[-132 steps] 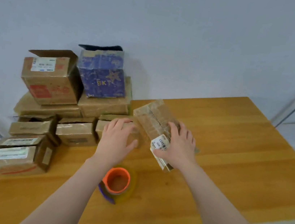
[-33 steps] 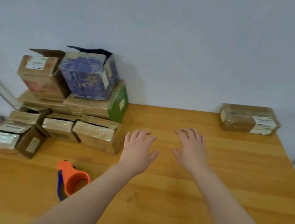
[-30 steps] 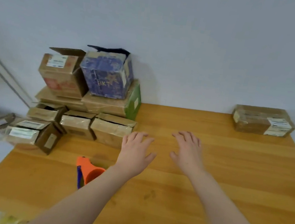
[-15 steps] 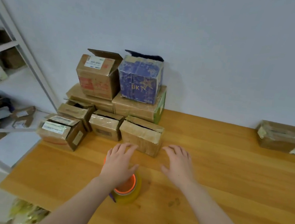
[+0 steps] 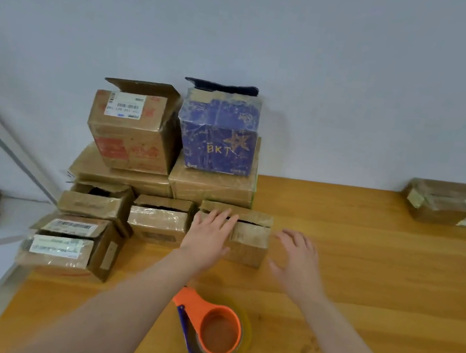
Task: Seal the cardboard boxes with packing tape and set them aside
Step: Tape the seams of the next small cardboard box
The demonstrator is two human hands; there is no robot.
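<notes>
The left hand (image 5: 208,238) lies flat on a small brown box (image 5: 249,240) whose top flaps stand slightly apart; the right hand (image 5: 296,260), fingers spread, is just beside its right end. An orange tape dispenser (image 5: 213,332) lies on the wooden table (image 5: 377,271), nearer the person than both hands; a taped box (image 5: 452,204) sits far right.

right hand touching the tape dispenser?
Apart. The head view shows bare wooden table between the right hand and the orange tape dispenser, which lies nearer the camera.
</notes>
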